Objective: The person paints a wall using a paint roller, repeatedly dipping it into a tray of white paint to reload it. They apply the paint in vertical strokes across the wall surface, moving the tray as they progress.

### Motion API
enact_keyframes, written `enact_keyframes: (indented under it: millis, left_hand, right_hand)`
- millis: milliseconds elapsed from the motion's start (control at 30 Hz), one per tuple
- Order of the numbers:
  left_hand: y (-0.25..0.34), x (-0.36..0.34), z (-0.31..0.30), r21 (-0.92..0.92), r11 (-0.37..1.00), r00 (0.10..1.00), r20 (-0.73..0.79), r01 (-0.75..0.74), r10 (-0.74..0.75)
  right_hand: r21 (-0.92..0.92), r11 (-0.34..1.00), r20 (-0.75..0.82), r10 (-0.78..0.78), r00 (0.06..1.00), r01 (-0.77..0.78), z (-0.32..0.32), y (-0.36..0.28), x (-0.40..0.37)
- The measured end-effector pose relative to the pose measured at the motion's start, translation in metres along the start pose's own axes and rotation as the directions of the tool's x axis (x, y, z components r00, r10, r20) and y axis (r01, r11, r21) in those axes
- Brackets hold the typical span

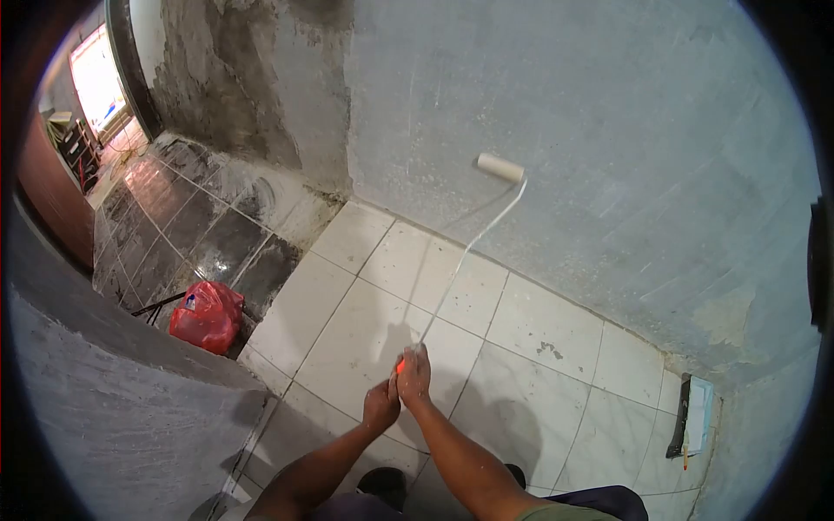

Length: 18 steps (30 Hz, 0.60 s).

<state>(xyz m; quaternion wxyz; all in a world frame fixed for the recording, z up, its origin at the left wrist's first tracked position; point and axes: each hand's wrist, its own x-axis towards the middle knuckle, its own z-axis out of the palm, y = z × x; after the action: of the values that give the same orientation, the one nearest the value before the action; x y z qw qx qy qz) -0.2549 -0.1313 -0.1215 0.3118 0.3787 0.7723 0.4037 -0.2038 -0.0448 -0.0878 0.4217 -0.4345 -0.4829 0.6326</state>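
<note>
A paint roller (501,168) with a pale sleeve and a long thin rod is held out toward the grey wall (591,130). My right hand (414,375) is wrapped round its orange handle (400,367). Just left of it and lower, my left hand (381,406) is closed, also at the handle. The roller's sleeve lies at or close to the wall surface; whether it touches cannot be made out. Its shadow falls on the wall and the white tiles below.
A paint tray (697,415) sits on the tiled floor (539,339) at the right, with a small brush (685,456) by it. A red plastic bag (208,317) lies left near dark tiles (228,247). A low grey wall (130,382) and a doorway (102,78) are at the left.
</note>
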Motion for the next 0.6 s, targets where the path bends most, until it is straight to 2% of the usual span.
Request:
enact_keyframes:
  millis: [33, 100, 133, 167, 200, 233, 267, 300, 333, 367, 433, 467, 500, 533, 600]
  left_hand:
    - [0.011, 0.006, -0.006, -0.067, 0.998, 1.0, -0.002, -0.006, 0.006]
    - [0.016, 0.006, -0.011, -0.068, 0.997, 1.0, 0.011, 0.028, -0.028]
    - [0.01, 0.003, -0.011, -0.069, 0.997, 1.0, 0.008, 0.022, -0.022]
    - [-0.004, -0.007, -0.007, 0.021, 0.999, 0.999, 0.038, 0.028, -0.029]
    - [-0.021, -0.016, -0.002, 0.113, 0.993, 0.997, 0.066, 0.029, -0.037]
    - [-0.04, -0.026, 0.003, 0.122, 0.991, 0.997, 0.068, -0.045, 0.037]
    - [-0.035, -0.034, 0.0, 0.114, 0.993, 0.994, 0.095, 0.043, -0.054]
    - [-0.027, -0.043, -0.004, 0.109, 0.985, 0.981, 0.127, 0.135, -0.149]
    - [-0.029, -0.043, -0.003, 0.111, 0.984, 0.98, 0.13, 0.137, -0.151]
    - [-0.031, -0.042, 0.0, 0.132, 0.983, 0.982, 0.12, 0.131, -0.147]
    - [-0.024, -0.044, 0.001, 0.155, 0.98, 0.982, 0.117, 0.127, -0.146]
    - [-0.02, -0.042, 0.001, 0.077, 0.992, 0.99, 0.09, 0.099, -0.106]
    - [-0.012, -0.034, 0.0, 0.0, 0.998, 0.997, 0.055, 0.062, -0.062]
    - [-0.008, -0.023, 0.0, 0.0, 0.998, 0.997, 0.055, 0.061, -0.061]
    - [-0.007, -0.009, 0.002, -0.04, 0.999, 0.998, 0.063, 0.024, -0.022]
  right_hand:
    - [0.0, 1.0, -0.002, 0.004, 1.0, -0.004, 0.0, 0.005, 0.003]
    - [-0.042, 0.999, 0.002, -0.012, 1.0, 0.013, 0.005, 0.013, 0.012]
    - [0.009, 1.0, -0.012, 0.003, 1.0, -0.003, 0.005, 0.02, 0.004]
    - [0.01, 1.0, -0.009, -0.006, 1.0, 0.006, 0.004, 0.026, -0.008]
    - [0.112, 0.991, -0.058, 0.086, 0.995, -0.079, 0.001, 0.037, -0.02]
    - [0.218, 0.963, -0.097, 0.183, 0.978, -0.159, 0.001, 0.045, -0.025]
    - [0.224, 0.963, -0.099, 0.179, 0.979, -0.153, -0.001, 0.047, -0.028]
    - [0.244, 0.94, -0.1, 0.27, 0.958, -0.24, -0.004, 0.047, -0.033]
    - [0.261, 0.908, -0.096, 0.361, 0.927, -0.327, -0.008, 0.048, -0.037]
    - [0.261, 0.908, -0.097, 0.364, 0.926, -0.329, -0.01, 0.048, -0.037]
    - [0.181, 0.961, -0.061, 0.223, 0.973, -0.209, -0.011, 0.042, -0.035]
    - [0.18, 0.961, -0.062, 0.224, 0.973, -0.21, -0.01, 0.038, -0.033]
    - [0.183, 0.972, -0.076, 0.161, 0.984, -0.145, -0.007, 0.033, -0.026]
    - [0.186, 0.979, -0.092, 0.102, 0.991, -0.083, -0.004, 0.026, -0.021]
    - [0.15, 0.986, -0.097, 0.081, 0.992, -0.066, -0.002, 0.006, -0.009]
